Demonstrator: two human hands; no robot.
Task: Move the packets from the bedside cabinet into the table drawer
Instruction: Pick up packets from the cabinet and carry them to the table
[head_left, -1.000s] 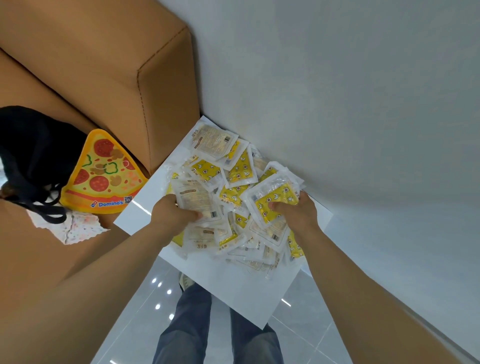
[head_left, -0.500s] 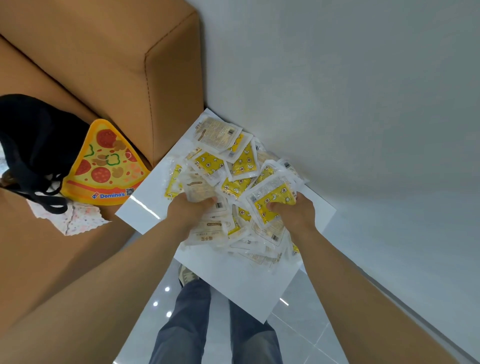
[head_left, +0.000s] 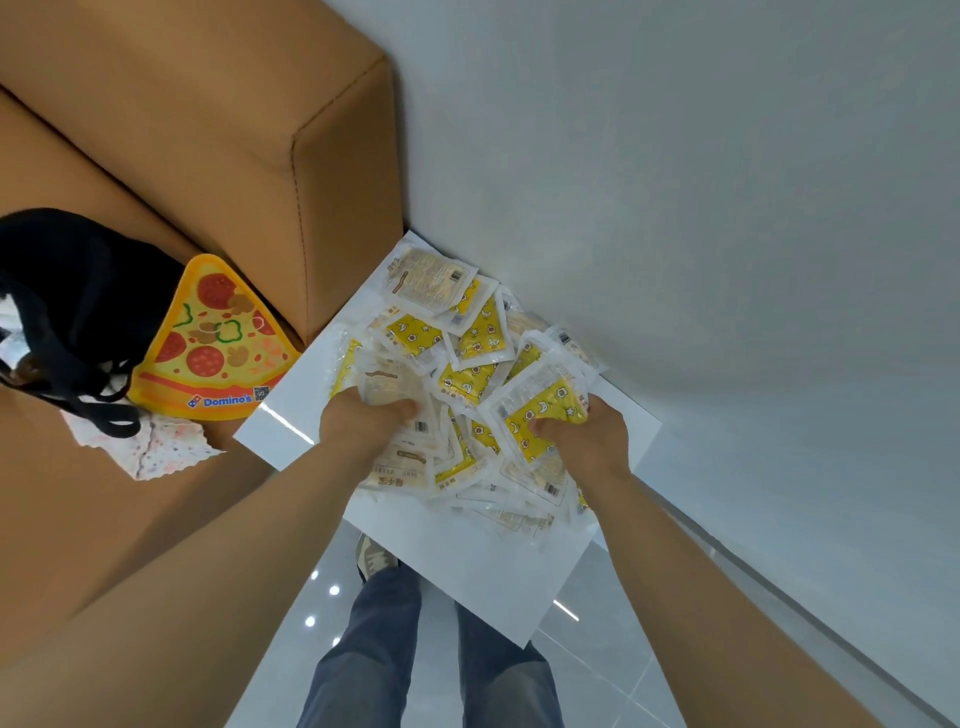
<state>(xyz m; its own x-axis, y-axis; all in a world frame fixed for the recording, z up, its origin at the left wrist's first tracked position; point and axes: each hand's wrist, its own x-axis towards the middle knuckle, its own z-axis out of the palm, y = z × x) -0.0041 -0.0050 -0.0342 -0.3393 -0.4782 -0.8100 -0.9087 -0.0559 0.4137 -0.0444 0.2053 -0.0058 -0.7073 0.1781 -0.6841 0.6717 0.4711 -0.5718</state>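
Yellow and white packets (head_left: 470, 382) heaped on white bedside cabinet (head_left: 467, 561), against the wall. Left hand (head_left: 361, 423) closed on pale packets at pile's left; right hand (head_left: 584, 439) closed on a yellow star-and-moon packet. Barcodes visible, other print unreadable. "Domino's" read on pizza-slice cushion (head_left: 215, 345) nearby.

Yellow-and-white packets (head_left: 470, 384), heaped on white cabinet (head_left: 467, 566)
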